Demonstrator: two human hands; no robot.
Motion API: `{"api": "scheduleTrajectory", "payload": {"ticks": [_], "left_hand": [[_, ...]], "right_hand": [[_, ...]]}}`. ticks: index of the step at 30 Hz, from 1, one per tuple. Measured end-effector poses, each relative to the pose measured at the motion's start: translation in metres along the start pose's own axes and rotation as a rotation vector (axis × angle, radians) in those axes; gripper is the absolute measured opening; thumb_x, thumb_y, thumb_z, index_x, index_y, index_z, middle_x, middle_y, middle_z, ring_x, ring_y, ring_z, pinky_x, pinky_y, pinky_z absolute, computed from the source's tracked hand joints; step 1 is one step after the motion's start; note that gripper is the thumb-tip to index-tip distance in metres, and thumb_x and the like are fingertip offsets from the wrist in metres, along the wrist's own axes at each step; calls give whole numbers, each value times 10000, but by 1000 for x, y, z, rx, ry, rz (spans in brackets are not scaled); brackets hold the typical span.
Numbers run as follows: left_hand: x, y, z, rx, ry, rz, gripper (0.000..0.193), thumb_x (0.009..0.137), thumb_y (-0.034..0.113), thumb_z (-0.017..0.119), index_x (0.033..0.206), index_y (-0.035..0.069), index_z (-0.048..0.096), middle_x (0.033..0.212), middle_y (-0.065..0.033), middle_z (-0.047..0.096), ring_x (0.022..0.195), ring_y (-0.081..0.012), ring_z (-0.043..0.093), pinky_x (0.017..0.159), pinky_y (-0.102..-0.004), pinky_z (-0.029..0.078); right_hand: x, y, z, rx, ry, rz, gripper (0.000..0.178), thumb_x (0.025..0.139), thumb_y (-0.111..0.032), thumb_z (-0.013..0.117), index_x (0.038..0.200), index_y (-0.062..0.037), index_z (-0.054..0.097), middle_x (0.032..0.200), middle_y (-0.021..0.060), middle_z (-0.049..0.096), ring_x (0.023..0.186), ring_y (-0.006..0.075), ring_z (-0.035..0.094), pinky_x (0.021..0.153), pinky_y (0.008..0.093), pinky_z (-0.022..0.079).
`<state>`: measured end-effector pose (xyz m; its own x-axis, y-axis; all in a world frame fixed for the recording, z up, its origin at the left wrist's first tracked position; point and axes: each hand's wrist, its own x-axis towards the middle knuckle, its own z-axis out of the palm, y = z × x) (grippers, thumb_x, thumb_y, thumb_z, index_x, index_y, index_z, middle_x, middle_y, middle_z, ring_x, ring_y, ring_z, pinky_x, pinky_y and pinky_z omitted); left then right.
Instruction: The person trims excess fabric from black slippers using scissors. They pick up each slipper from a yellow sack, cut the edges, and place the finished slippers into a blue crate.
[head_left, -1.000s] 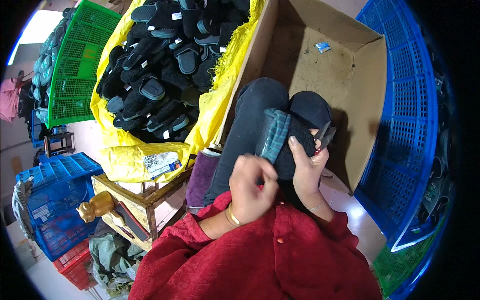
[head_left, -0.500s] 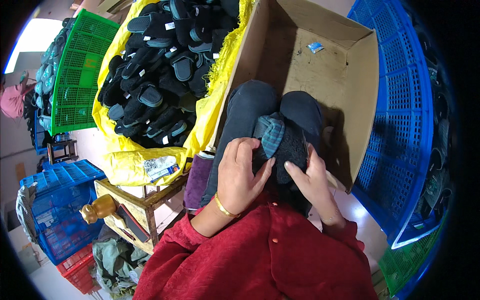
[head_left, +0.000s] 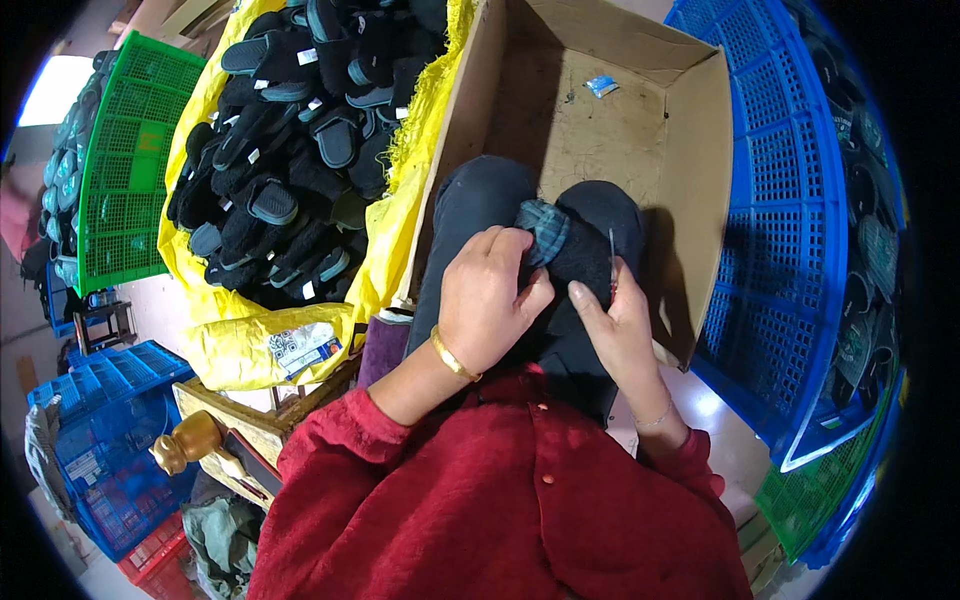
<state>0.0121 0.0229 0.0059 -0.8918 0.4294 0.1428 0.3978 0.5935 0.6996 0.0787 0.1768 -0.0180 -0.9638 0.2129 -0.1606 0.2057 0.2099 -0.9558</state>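
A fuzzy black slipper with a blue-green plaid patch rests on my knees. My left hand grips its near left side, thumb and fingers pinching beside the plaid. My right hand is closed on a thin metal blade with a red part at the fingers. The blade points away from me along the slipper's right side; its kind is too small to make out. Part of the slipper is hidden under my left fingers.
A yellow woven sack heaped with black slippers stands left of an open cardboard box, which holds a small blue-and-white packet. Blue crates line the right. A wooden stool carries a gold figurine.
The thin blade now stands out from my right hand, where it was barely visible. The slipper has tilted slightly in my hands, and the whole view has shifted a little.
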Motion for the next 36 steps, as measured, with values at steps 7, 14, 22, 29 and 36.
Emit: {"api": "scheduleTrajectory", "payload": {"ticks": [7, 14, 22, 29, 36], "left_hand": [[-3, 15, -2, 78, 33, -92, 305, 692, 137, 721, 876, -14, 530, 785, -166, 546, 756, -352, 546, 660, -404, 450], [12, 18, -8, -42, -50, -83, 219, 691, 56, 673, 795, -1, 490, 721, -162, 513, 666, -360, 518, 575, -396, 414], [18, 24, -29, 53, -59, -169, 227, 701, 49, 670, 808, 20, 472, 723, -166, 512, 654, -370, 527, 546, -400, 418], [-3, 35, -20, 220, -63, 15, 302, 665, 60, 683, 919, 29, 523, 851, -139, 529, 751, -324, 530, 636, -388, 439], [-37, 34, -11, 171, 111, -85, 514, 574, 101, 795, 1012, 54, 531, 949, -123, 547, 819, -297, 522, 714, -364, 437]], "right_hand": [[8, 5, -13, 156, -270, 124, 392, 785, -83, 668, 1104, 22, 466, 956, 73, 598, 857, 129, 551, 796, 293, 458], [20, 8, -2, 97, -237, 127, 333, 764, -17, 600, 1067, 25, 470, 897, 132, 602, 808, 150, 566, 752, 293, 464], [48, -10, 31, 482, -382, 113, 389, 777, 27, 569, 1150, 1, 461, 1012, 108, 573, 953, 139, 525, 869, 298, 429], [27, 18, 50, 835, -331, 75, 458, 844, -43, 593, 1267, -49, 417, 1150, 22, 534, 1050, 102, 488, 929, 282, 404], [26, 15, -4, 265, -431, -22, 318, 859, -145, 593, 1110, 11, 474, 965, 70, 578, 899, 137, 526, 828, 305, 428]]}}
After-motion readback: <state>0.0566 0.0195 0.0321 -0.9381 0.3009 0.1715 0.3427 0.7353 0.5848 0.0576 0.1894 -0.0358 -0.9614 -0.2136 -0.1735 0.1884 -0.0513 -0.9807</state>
